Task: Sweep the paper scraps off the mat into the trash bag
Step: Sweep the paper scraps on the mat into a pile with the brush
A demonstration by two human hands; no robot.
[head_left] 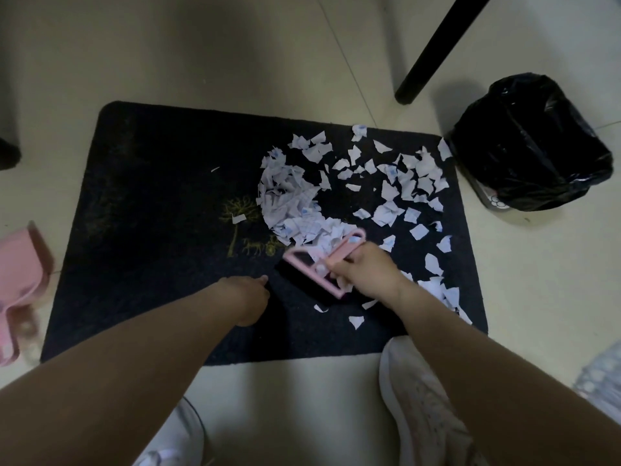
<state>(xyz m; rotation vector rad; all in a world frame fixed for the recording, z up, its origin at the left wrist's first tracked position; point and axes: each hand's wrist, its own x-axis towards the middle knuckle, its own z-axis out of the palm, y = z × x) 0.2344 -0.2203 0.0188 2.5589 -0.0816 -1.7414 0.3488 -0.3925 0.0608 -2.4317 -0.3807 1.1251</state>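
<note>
- The paper scraps (pixel 339 196) lay on the right half of the dark mat (pixel 151 213), near the black trash bag (pixel 531 146); they looked light, limp, easily scattered.
- The right hand (pixel 366 274) gripped the pink hand brush (pixel 322 267) by its handle, the sensible hold.
- The left hand (pixel 248 294) pressed on the mat; its fingers were hidden.

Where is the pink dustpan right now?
In the head view, the pink dustpan lies on the floor at the far left edge, beside the mat, untouched by either hand.

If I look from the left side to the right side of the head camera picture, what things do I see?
Pink dustpan → left hand → pink brush held by the right hand → black trash bag. The paper scraps spread across the mat's right half.
</note>
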